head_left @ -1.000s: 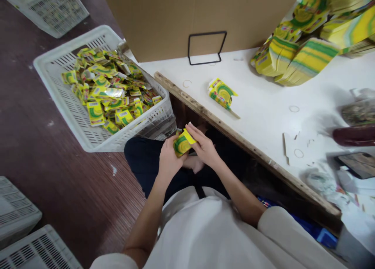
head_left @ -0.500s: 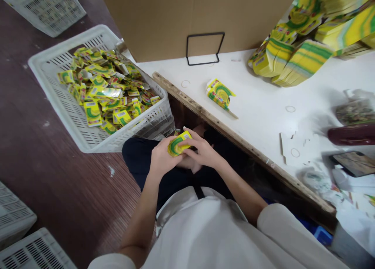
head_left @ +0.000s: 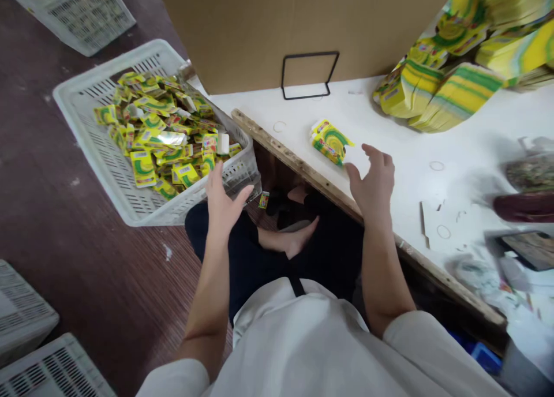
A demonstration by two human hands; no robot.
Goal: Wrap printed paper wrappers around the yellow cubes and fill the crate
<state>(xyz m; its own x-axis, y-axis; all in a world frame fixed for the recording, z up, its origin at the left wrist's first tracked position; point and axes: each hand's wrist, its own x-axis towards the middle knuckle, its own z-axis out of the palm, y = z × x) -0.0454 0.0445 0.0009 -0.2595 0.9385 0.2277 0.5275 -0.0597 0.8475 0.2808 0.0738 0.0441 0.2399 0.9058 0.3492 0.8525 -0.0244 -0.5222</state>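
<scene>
l hand [head_left: 223, 208] spread, nr crate [head_left: 160, 212]; r hand [head_left: 374, 182] spread, nr yellow ctn [head_left: 329, 140] rt of crate. wire stand [head_left: 305, 97] + cardbd [head_left: 311, 27] btwn crate & ctn stacks [head_left: 459, 97].

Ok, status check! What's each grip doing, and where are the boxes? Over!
Left grip open, empty, by the crate. Right grip open at the table box, contact unclear. More boxes heaped in crate. No obstruction seen.

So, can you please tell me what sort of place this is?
It looks like a small packing workshop, though I cannot be certain: a white crate holds a heap of small yellow-green boxes, stacked cartons stand on a white worktable, and other crates are around.
</scene>
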